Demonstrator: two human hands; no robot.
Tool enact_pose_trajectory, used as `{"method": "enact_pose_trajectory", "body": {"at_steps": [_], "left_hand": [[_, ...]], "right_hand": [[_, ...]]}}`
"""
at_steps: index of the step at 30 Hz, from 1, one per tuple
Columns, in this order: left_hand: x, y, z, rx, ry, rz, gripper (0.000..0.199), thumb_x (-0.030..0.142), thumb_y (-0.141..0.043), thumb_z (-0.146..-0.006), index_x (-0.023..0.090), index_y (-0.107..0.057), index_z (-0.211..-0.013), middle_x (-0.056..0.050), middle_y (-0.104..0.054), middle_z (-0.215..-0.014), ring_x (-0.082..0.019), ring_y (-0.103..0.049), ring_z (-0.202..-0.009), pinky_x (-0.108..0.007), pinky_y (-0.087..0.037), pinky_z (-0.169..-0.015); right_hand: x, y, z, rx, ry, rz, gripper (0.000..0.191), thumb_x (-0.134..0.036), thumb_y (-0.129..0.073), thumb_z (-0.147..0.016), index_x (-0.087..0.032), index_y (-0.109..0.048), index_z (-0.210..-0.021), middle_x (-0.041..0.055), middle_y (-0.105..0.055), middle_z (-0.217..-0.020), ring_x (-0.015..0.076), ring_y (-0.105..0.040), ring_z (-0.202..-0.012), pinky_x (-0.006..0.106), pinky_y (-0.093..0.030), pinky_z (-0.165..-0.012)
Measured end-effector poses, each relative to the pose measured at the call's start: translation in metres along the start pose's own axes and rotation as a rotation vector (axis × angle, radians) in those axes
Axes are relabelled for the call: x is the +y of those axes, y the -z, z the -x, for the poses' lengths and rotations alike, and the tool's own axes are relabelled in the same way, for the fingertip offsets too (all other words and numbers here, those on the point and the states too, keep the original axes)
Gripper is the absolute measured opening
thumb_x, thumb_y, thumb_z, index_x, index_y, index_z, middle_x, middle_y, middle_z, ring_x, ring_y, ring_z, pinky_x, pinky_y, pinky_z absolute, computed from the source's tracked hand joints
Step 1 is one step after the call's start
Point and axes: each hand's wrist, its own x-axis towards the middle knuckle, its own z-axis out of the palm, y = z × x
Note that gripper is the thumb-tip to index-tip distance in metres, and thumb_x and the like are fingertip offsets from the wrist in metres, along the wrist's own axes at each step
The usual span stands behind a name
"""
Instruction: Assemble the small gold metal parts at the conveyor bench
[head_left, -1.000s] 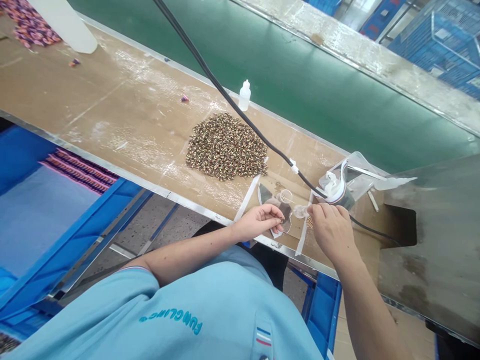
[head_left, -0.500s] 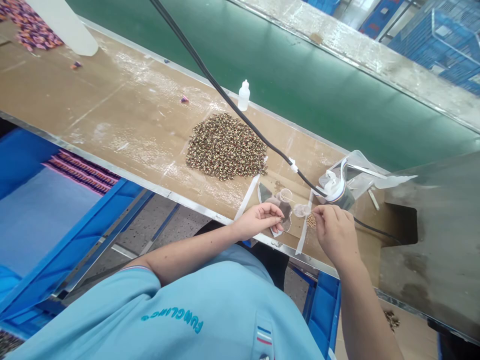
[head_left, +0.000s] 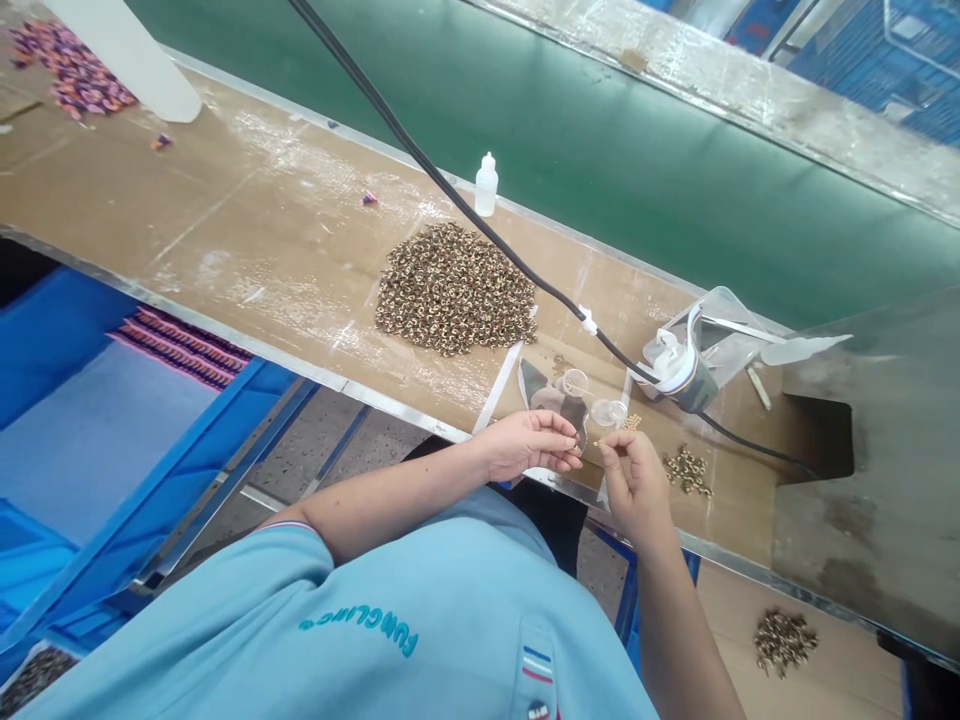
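My left hand (head_left: 534, 443) is closed in a pinch at the table's front edge, around something too small to make out. Close to its right, my right hand (head_left: 634, 475) pinches a tiny light-coloured piece (head_left: 598, 443) between thumb and finger. The hands do not touch. Just beyond them stand two small clear cups, one (head_left: 574, 383) by a dark sheet (head_left: 534, 384), the other (head_left: 608, 412) nearer my right hand. Small beige beads (head_left: 632, 422) lie behind my right hand. A large pile of small brown and gold pieces (head_left: 456, 290) spreads to the left.
A white bottle (head_left: 486, 186) stands behind the pile. A black cable (head_left: 420, 150) crosses above the table. Right of my right hand lie several small pieces (head_left: 686, 470) and a plastic bag (head_left: 686, 370). A green belt (head_left: 600, 190) runs behind. Blue crates (head_left: 150, 440) stand at lower left.
My right hand has moved left and nearer to me, away from the beads and closer to my left hand, uncovering the small pieces on its right. The view has shifted slightly.
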Motion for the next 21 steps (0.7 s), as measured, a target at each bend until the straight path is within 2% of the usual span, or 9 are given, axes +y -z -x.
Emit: {"method": "enact_pose_trajectory", "body": {"at_steps": [9, 21], "left_hand": [[0.0016, 0.0014, -0.0005, -0.006, 0.026, 0.025, 0.019, 0.007, -0.072, -0.066, 0.010, -0.055, -0.075, -0.004, -0.068, -0.063, -0.012, -0.066, -0.057, -0.020, -0.049, -0.059], [0.0015, 0.0012, -0.0007, 0.005, 0.034, -0.008, 0.013, 0.004, -0.067, -0.070, 0.010, -0.056, -0.075, -0.002, -0.066, -0.061, -0.010, -0.065, -0.055, -0.019, -0.047, -0.056]], "right_hand": [[-0.0026, -0.0054, 0.0021, -0.005, 0.181, 0.179, 0.012, -0.019, -0.044, -0.090, -0.022, -0.048, -0.080, -0.0004, -0.057, -0.072, 0.0154, -0.052, -0.070, 0.029, -0.036, -0.065], [-0.0012, -0.0090, 0.0013, -0.006, 0.215, 0.188, 0.011, -0.019, -0.044, -0.092, -0.022, -0.047, -0.081, -0.0005, -0.056, -0.072, 0.0148, -0.052, -0.070, 0.028, -0.036, -0.065]]}}
